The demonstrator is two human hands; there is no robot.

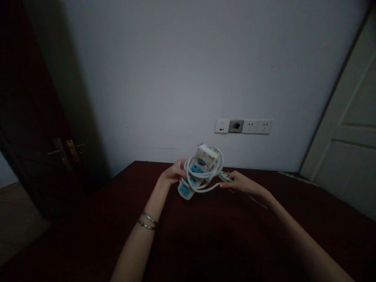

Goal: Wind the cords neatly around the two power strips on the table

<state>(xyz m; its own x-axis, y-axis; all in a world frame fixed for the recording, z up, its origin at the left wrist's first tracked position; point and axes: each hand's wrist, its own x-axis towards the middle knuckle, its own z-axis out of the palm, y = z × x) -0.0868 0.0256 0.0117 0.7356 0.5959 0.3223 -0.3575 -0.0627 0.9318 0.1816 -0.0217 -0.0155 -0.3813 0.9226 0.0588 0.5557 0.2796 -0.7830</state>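
A white power strip [185, 191] with blue socket faces and a dark blue switch is held up, tilted, above the dark red table. Its white cord [202, 190] is looped around it several times. My left hand [175, 171] grips the strip and some loops from the left side, thumb on top. On the right, my right hand [239, 182] is closed on the cord near its white plug end, which partly shows by the fingertips. A thin length hangs below that hand; what it belongs to is hard to make out in the dim light.
The dark red table [141, 250] meets a pale wall [164, 78]. Wall sockets [257, 127] and a grey-framed outlet [235, 126] sit just above it. A dark door with a brass handle [73, 152] stands at left, a pale panelled door [349, 129] at right.
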